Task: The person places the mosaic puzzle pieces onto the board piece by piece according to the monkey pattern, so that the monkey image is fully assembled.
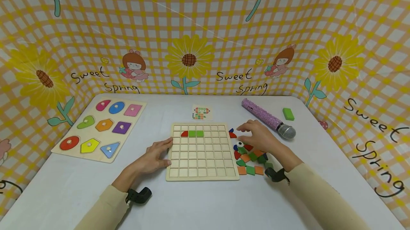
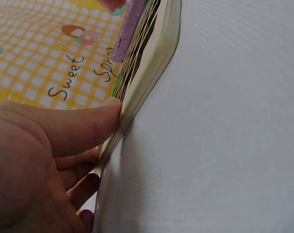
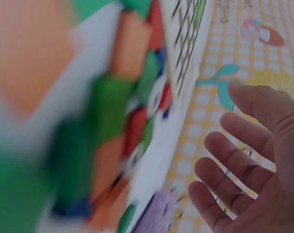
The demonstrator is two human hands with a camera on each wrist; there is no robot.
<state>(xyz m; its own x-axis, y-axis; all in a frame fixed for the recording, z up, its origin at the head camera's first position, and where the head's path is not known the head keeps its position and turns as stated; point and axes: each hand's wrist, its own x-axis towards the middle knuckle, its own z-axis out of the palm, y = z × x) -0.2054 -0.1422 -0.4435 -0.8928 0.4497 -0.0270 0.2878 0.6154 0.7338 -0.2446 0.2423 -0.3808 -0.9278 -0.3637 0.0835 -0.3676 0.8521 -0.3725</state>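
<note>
Hovering right hand (image 1: 258,135), fingers (image 3: 234,153) apart

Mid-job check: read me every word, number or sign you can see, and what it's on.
"Sweet": cloth, three times in the head view.
"Spring": cloth, below each "Sweet".
Cut-off cloth lettering, head view's left edge: unreadable.
Right wrist view's cloth lettering: too blurred.
Card: any text too small to read.

Head view: right hand (image 1: 257,135) masks part of tile pile (image 1: 253,157); card (image 1: 202,112), details too small to read. Right wrist view: nearest tiles (image 3: 35,43) blurred, cut by left edge; microphone (image 3: 157,212) cut at bottom. Left wrist view: board (image 2: 159,65) runs off top.
</note>
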